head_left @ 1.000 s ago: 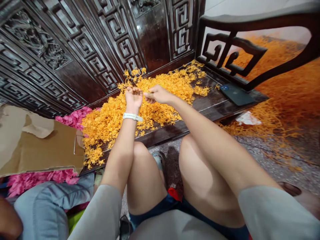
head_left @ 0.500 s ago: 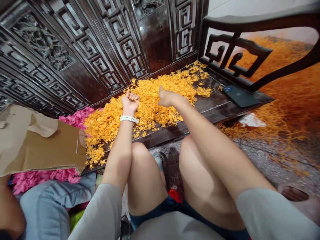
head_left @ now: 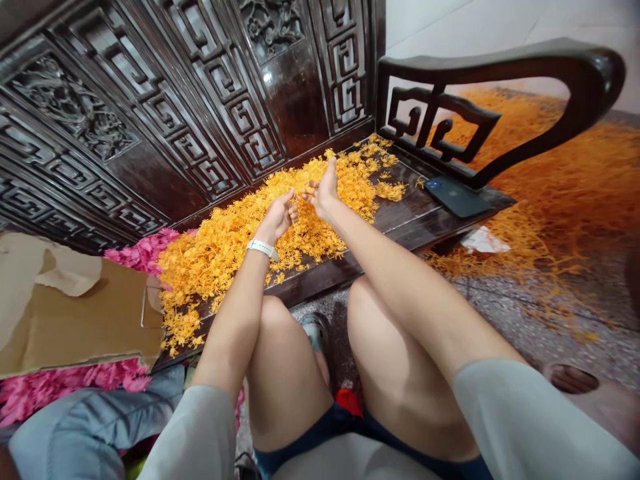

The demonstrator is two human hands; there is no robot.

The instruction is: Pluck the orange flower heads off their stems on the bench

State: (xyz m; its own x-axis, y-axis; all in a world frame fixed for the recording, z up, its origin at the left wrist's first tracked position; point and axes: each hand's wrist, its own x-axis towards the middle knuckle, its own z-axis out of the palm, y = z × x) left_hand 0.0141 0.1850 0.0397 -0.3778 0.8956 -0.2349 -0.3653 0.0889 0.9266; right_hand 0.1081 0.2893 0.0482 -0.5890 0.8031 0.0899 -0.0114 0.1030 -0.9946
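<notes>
A broad heap of yellow-orange artificial flower pieces [head_left: 235,230], with thin curled petals, covers much of the dark wooden bench seat [head_left: 400,220]. My left hand [head_left: 281,217], wearing a pale watch band [head_left: 263,249] at the wrist, is over the middle of the heap. Its fingers are curled in, with a small yellow flower piece at the fingertips. Close on its right is my right hand [head_left: 325,193], palm turned left. One digit points up and the other fingers stand apart, reaching toward the left fingertips. Whether they touch the piece is too small to tell.
A carved bench back [head_left: 200,113] rises behind the heap. On the right are an armrest [head_left: 480,67], a dark phone [head_left: 457,197] and orange strands [head_left: 540,220] on the floor. Cardboard [head_left: 85,320], pink flower pieces [head_left: 143,250] and another person's jeans-clad leg [head_left: 90,427] are at left.
Both hands have come together over the heap. The left hand turned from palm-up to a sideways pinch, and the right hand swung upward with its fingers spreading. My view shifted slightly right.
</notes>
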